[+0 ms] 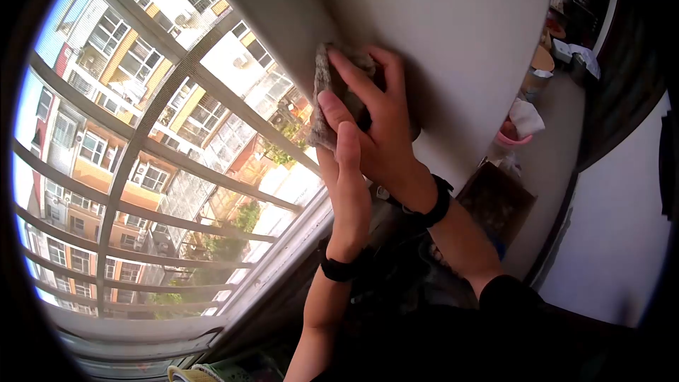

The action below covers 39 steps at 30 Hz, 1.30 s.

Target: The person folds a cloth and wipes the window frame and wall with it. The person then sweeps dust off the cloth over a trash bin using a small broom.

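A grey, crumpled cloth (320,88) is against the pale wall beside the window. My right hand (385,117) is closed over it, with bent fingers spread across its upper part and the thumb on its front. Just below, my left hand (350,194) grips the lower edge of the cloth, its thumb raised and close against my right hand. The other left fingers are mostly hidden behind the cloth and the right hand. Dark bands circle both wrists.
At left is a window with curved metal bars (134,152) and buildings outside. A white sill (276,262) runs below. On the floor to the right are a brown box (498,194), a pink basin (513,140) and a bucket (535,85). A dark shadow lies on the wall (453,49).
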### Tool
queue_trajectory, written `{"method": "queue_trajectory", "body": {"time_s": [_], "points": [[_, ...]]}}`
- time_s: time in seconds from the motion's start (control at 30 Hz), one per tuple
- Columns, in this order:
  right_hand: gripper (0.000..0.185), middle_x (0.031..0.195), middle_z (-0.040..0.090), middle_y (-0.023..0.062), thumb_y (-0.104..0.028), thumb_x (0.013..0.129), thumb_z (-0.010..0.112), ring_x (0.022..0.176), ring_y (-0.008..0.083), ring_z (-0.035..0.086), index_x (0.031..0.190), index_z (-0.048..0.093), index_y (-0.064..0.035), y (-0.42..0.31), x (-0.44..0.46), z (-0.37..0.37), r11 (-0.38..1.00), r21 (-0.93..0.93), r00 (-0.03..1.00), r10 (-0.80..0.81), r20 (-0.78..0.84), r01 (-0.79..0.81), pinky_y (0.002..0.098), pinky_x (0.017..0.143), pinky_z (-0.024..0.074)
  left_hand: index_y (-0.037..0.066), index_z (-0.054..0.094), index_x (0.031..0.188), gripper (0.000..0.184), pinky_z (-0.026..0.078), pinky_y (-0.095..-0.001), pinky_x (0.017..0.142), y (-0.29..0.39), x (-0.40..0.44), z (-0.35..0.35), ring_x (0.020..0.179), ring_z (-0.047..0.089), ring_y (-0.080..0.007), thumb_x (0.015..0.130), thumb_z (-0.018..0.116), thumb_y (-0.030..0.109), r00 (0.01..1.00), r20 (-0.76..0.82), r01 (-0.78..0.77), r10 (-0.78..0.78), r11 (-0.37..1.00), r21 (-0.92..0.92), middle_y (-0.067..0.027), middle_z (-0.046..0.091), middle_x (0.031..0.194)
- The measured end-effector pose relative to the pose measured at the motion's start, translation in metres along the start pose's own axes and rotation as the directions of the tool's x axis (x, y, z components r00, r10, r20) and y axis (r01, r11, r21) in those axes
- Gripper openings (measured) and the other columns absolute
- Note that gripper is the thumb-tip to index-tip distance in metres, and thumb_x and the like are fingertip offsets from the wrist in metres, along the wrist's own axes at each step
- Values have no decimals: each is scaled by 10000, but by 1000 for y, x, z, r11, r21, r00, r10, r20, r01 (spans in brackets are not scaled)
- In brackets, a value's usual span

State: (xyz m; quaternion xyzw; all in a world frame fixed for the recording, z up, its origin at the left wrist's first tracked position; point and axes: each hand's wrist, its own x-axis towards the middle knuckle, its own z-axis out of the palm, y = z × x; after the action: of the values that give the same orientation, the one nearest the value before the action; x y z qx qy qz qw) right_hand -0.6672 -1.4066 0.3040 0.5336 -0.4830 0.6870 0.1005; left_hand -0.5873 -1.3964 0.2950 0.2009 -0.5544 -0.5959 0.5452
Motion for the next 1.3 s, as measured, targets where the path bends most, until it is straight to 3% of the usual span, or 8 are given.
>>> {"method": "queue_trajectory", "body": {"time_s": [0.13,0.17,0.4,0.6,0.87,1.03,1.2,1.3], "points": [[421,1208,510,216,-131,905,699,1018,343,569,1305,632,-19,26,0,16,996,-83,999,-33,-7,32,400,886,499,-54,370,1509,630,428,-326,1053,-7,17,-13,1255,543,-192,1017,588,275,999,31,-36,29,964,264,-128,550,1400],[398,1163,531,207,-49,892,690,971,346,583,1287,649,-30,32,-9,17,997,-83,1000,-9,-9,8,386,842,515,-83,479,1429,554,453,-290,997,-19,14,-16,1170,588,-159,1000,623,237,999,-30,-8,16,967,256,-106,617,1308],[450,1122,534,183,-39,896,679,936,321,598,1341,641,-98,60,-48,27,983,-136,989,-135,-53,127,393,780,534,-130,480,1396,457,470,-318,998,-43,-1,-20,1177,597,-193,1020,543,124,989,-144,6,30,969,249,-159,626,1295],[326,1114,560,149,-24,908,683,939,272,622,1228,718,-73,34,-19,34,998,-55,994,-50,-102,44,341,780,544,-124,548,1272,374,494,-257,849,-20,13,-27,998,609,-101,1021,589,150,996,-86,-6,34,950,312,-82,660,1125],[270,1072,586,164,-30,925,668,897,263,618,1188,728,-36,45,-17,36,992,-50,982,-118,-150,112,343,755,531,-132,536,1297,437,479,-279,918,-23,13,-20,1091,590,-142,1014,610,192,997,-78,-2,24,962,273,-107,643,1163],[367,1093,538,160,-9,920,637,902,278,596,1275,689,-83,40,-3,26,990,-49,989,-136,-54,134,355,769,523,-99,397,1398,857,441,-353,1026,-25,11,-10,1236,528,-242,835,802,403,991,-50,-110,120,978,176,-169,529,1325],[414,1107,518,164,-15,926,626,898,293,593,1327,663,-113,55,-25,28,987,-39,988,-155,-17,154,365,772,525,-98,357,1435,905,419,-385,1073,-40,0,-17,1302,499,-278,809,830,354,996,-52,-52,68,962,266,-197,497,1391],[282,1069,553,155,-30,954,631,869,250,600,1224,710,-39,30,7,24,990,-37,990,-135,-45,133,338,746,520,-90,349,1445,910,420,-383,1074,-12,14,-7,1297,507,-271,820,832,361,995,-40,-74,88,958,276,-188,505,1390]]}}
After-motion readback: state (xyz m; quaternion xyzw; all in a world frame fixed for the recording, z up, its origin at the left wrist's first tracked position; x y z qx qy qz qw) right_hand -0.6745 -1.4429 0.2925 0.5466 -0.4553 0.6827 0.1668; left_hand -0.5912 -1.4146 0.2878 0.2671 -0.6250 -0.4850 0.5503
